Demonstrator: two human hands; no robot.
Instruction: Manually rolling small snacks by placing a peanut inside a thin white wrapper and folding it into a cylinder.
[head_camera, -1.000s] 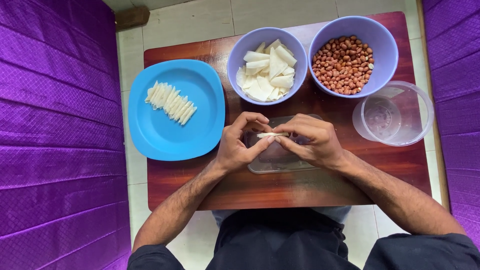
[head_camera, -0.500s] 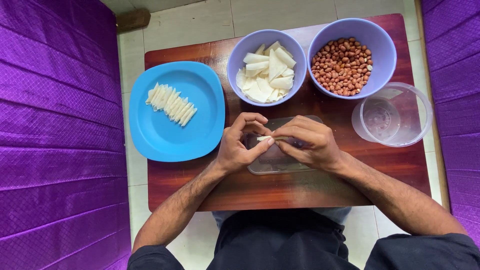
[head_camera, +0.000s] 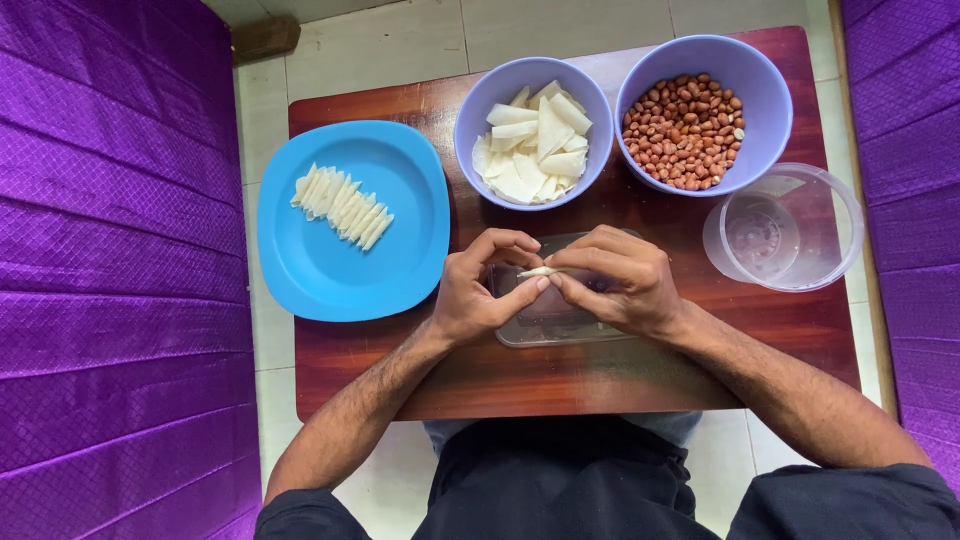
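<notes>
Now the two hands sit close together over the middle of the brown counter (head_camera: 600, 375), just as they did a moment ago; what has changed is small; the little white roll (head_camera: 537, 271) looks thinner and more tucked in than it did a second back, when it lay longer between the hands; it seems the rolling of this piece is nearly finished.

The left hand (head_camera: 478, 292) comes in from the near left, with its arm slanting up across the near edge of the counter; its fingers (head_camera: 508, 240) curl over like a small arch; its thumb and first finger are narrow and pinch one end of the white roll. The right hand (head_camera: 612, 280) comes in from the near right; its fingers are bent and close together, and they pinch the other end of the same roll; both hands touch it.

The roll hangs just above a small clear tray (head_camera: 560, 325); the hands hide most of that tray.

To the left is a blue plate (head_camera: 330, 280) with a row of rolled white pieces (head_camera: 342, 206); on the far side stand a purple bowl of flat white pieces (head_camera: 537, 140) and a purple bowl of brown peanuts (head_camera: 690, 128); at the right is a clear tub (head_camera: 785, 228).
</notes>
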